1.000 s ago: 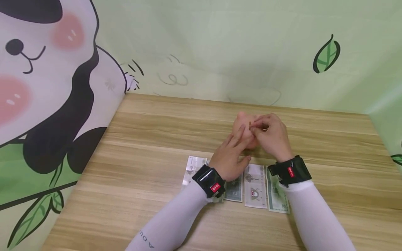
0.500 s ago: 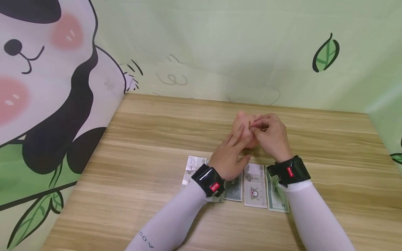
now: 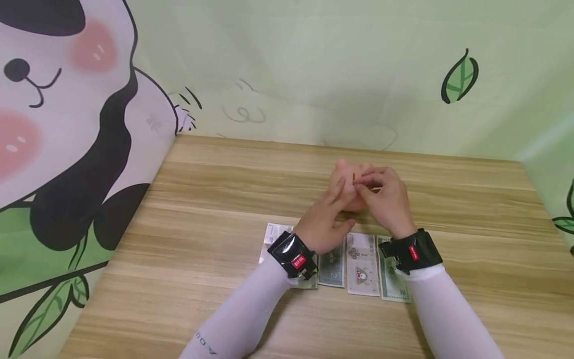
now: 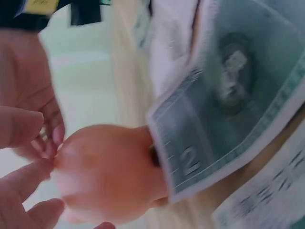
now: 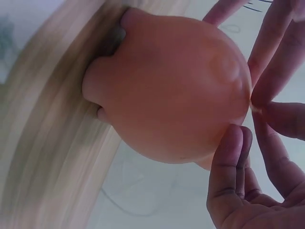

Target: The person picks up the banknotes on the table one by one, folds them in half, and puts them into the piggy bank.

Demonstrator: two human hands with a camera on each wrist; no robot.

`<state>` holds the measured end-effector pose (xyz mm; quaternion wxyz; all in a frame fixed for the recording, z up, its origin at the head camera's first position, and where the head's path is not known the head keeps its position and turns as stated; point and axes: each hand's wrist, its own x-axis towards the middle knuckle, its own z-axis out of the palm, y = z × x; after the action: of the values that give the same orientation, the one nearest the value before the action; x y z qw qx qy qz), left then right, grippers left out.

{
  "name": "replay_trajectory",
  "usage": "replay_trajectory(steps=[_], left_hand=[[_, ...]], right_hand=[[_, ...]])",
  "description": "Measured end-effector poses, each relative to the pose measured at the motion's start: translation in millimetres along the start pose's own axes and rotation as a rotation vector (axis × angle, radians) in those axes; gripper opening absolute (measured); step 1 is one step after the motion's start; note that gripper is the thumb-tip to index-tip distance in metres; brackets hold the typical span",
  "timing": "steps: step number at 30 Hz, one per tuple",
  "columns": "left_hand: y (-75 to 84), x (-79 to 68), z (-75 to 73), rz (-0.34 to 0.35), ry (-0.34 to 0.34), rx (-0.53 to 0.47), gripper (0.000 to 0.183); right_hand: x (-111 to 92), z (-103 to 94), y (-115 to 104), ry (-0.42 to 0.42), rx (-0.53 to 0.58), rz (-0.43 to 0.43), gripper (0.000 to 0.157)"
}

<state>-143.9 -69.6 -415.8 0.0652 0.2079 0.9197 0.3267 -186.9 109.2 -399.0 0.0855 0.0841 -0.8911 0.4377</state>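
A round pink piggy bank (image 3: 342, 175) stands on the table, with a narrow dark-gold slot mark on its top. My left hand (image 3: 322, 223) reaches over from the left and rests fairly straight fingers on its side. At the top, my right hand (image 3: 389, 200) brings thumb and index finger together right by that mark. Between these fingertips a thin pale-gold edge (image 5: 256, 109) shows in the right wrist view; its kind I cannot tell. In the left wrist view the piggy bank (image 4: 107, 174) has left fingertips (image 4: 47, 212) against its top.
Several play banknotes lie in a row in front of the piggy bank, among them a pink-white note (image 3: 363, 271), a green note (image 3: 395, 286) and a dark blue-green one (image 4: 200, 143). My left forearm partly covers the row. A printed cloth wall (image 3: 287, 75) borders the wooden table (image 3: 215, 184).
Both hands stay at the piggy bank in nearly the same pose. The head view has shifted slightly, so the scene sits a little further left.
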Motion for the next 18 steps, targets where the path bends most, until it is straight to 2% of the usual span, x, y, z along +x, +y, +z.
replay_trajectory(steps=[5,8,11,15,18], left_hand=[[5.0,-3.3,-19.6,0.000,0.022,-0.127,0.064],[9.5,-9.0,-32.8,-0.027,-0.010,-0.204,0.058],[11.3,-17.6,-43.1,-0.086,-0.043,-0.244,0.058],[6.7,-32.8,-53.0,-0.113,-0.058,-0.295,0.058],[-3.7,-47.5,-59.5,-0.127,-0.070,-0.336,0.058]], right_hand=[[-12,-0.9,0,-0.008,0.099,0.023,0.022],[-21,-1.7,-4,-0.050,0.201,0.079,0.029],[-31,-1.4,-10,-0.106,0.307,0.147,0.034],[-44,3.6,-18,-0.190,0.446,0.226,0.039],[-55,10.6,-22,-0.267,0.538,0.253,0.043]])
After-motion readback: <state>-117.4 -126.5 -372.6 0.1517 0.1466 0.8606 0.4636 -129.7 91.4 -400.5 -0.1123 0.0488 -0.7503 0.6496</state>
